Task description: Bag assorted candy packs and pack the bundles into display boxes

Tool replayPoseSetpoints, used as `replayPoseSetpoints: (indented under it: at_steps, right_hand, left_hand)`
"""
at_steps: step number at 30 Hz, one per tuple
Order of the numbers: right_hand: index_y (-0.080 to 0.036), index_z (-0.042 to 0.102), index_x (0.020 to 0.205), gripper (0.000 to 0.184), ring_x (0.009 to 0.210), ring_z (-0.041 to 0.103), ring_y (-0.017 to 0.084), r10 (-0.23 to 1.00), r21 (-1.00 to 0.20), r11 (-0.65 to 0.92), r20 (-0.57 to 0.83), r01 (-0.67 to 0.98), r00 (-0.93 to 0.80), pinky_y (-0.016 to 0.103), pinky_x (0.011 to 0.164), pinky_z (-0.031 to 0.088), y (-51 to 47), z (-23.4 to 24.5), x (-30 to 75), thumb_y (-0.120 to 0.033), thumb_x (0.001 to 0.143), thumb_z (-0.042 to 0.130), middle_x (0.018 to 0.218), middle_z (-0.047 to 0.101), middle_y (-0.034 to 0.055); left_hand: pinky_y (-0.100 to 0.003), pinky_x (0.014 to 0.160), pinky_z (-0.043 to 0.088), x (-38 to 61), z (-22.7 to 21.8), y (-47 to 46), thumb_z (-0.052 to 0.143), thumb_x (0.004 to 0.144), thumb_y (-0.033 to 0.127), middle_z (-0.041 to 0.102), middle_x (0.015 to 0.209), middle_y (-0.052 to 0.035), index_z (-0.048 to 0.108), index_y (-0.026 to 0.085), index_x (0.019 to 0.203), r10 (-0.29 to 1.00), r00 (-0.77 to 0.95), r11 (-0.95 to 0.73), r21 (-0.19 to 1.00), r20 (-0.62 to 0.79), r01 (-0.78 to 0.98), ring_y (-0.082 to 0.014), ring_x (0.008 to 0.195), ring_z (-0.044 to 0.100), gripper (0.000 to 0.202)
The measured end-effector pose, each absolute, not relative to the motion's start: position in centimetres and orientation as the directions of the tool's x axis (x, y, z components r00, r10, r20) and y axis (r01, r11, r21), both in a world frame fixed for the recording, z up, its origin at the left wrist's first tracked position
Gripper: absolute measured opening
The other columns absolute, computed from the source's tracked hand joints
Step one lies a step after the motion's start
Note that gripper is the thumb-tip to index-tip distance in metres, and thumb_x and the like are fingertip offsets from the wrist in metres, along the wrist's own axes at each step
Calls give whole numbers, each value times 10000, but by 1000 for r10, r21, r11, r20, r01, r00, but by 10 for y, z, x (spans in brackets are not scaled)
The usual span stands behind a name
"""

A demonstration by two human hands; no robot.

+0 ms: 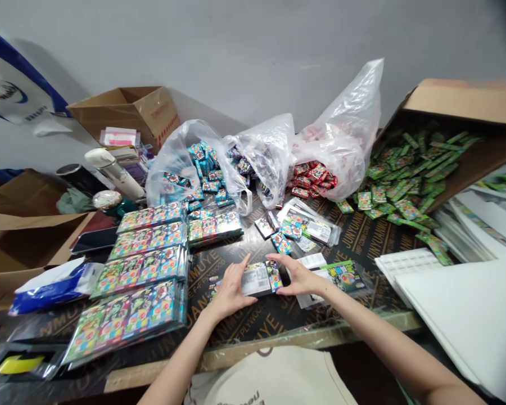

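Observation:
In front of me, a flat printed pack with a barcode panel lies low over the table between my hands. My left hand spans its left end, thumb at the near edge and forefinger at the far edge. At its right end is a small colourful box, gripped between the thumb and fingers of my right hand. Just beyond lie a small blue box and a white-faced box. A green-printed card in a clear sleeve rests beside my right wrist.
Stacks of wrapped multi-box packs stand on the left. Plastic bags of blue boxes, purple boxes and red boxes line the back. A tipped carton spills green boxes. White sheets lie right.

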State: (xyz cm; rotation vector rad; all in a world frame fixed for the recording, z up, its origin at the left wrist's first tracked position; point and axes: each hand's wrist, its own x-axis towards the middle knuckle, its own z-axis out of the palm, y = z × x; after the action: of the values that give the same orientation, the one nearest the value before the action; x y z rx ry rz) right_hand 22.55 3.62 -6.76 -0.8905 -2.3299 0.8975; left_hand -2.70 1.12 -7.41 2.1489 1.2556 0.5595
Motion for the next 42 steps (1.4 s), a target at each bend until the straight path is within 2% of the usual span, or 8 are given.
replayPoseSetpoints:
  at_steps: [4,9,12,17,29,34,38,42]
  right_hand:
    - [-230,179,1377,931,1248,346,282,830,-688,525,284,501,-480,492,1042,128,33,-61,220,-459,639,699,1297,457,119]
    - [-268,271,1352,540,1090,512,213,801,-655,556,259,511,-540,465,1027,137,37,-58,212,-352,857,470,1114,603,62]
    - [-245,420,1260,404,1114,469,224,911,-585,409,304,700,-278,433,993,206,83,-57,225,-334,866,427,1147,578,73]
    - [-196,456,1224,599,1173,350,322,985,-497,79,170,864,7,458,910,272,200,-62,259,-309,660,624,1262,467,136]
    - [-193,455,1182,704,1033,491,287,986,-622,156,144,767,-84,477,905,311,218,-58,257,-422,557,688,1063,582,97]
    - [-150,544,1044,477,775,629,211,854,-943,-100,-244,316,-458,382,746,472,123,-46,244,-524,776,415,868,656,86]
    - [-120,569,999,615,786,648,236,524,-852,-515,-404,99,-750,434,756,482,64,-39,229,-581,832,199,865,659,127]
    - [-208,391,1256,659,1058,544,270,905,-984,-51,-119,172,-408,460,873,428,39,-32,222,-606,739,478,1167,547,132]
  left_hand:
    - [-428,958,327,-27,-68,15,719,576,276,470,1188,-85,102,246,1401,927,369,-310,708,75,635,-261,1091,445,1031]
    - [-404,939,342,-25,-71,21,721,566,280,487,1155,-75,110,243,1401,939,335,-288,714,80,638,-250,1068,463,1036]
    - [-411,940,335,-23,-81,19,717,548,259,477,1178,-83,158,238,1392,932,357,-300,688,64,661,-261,1081,448,1013]
    - [-444,973,283,-20,-97,11,678,536,223,473,1198,-90,247,231,1369,913,406,-346,614,45,709,-283,1108,406,938]
    - [-484,1019,234,-21,-99,10,737,513,306,465,1246,-92,313,257,1348,923,386,-302,639,10,707,-307,1163,379,938]
    - [-433,998,295,5,-64,25,661,667,433,436,1285,-106,368,221,1315,966,238,-202,865,100,459,-266,1180,395,742]
    - [-301,749,446,29,-43,38,652,686,422,622,844,-61,653,132,888,981,182,52,993,-71,105,-182,792,571,353]
    - [-229,523,390,37,-41,36,661,654,472,562,544,-5,606,104,608,937,131,343,927,-325,-153,-100,490,483,375]
